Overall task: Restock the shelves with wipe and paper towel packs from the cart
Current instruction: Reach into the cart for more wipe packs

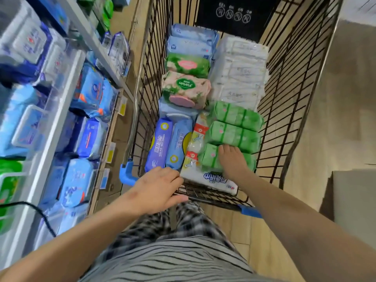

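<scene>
A wire cart stands in front of me, filled with packs. My right hand lies on the nearest green pack, fingers spread over its top. Two more green packs lie beyond it. My left hand hovers with straight fingers over the cart's near rim, next to blue wipe packs. A white paper towel pack lies at the near end. Pink-and-green wipe packs and a white stack sit farther in.
Shelves on my left hold blue, white and green packs, with yellow price tags on the edges. The cart's blue handle is close to the shelf. A black cable hangs at lower left. Cardboard boxes stand at right.
</scene>
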